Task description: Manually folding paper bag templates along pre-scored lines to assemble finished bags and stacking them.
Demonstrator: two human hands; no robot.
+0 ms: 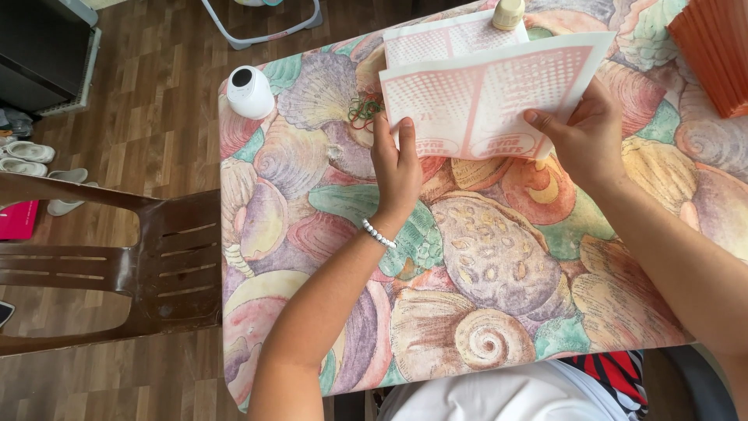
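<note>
My left hand (396, 162) and my right hand (586, 136) both grip a white paper bag (487, 97) printed with pink dot patterns, holding it flat just above the table. The left hand pinches its lower left corner; the right hand holds its lower right edge. A second similar pink-printed bag (436, 39) lies underneath, farther back. A tangle of green and red rubber bands (365, 109) lies on the table just left of the bags. I wear a white bead bracelet (379, 234) on my left wrist.
The table (467, 312) wears a seashell-patterned cloth. A white round device (249, 92) stands at its far left corner, a cream bottle cap (508, 13) at the back, an orange ribbed object (713, 51) at the far right. A brown plastic chair (156, 265) stands left.
</note>
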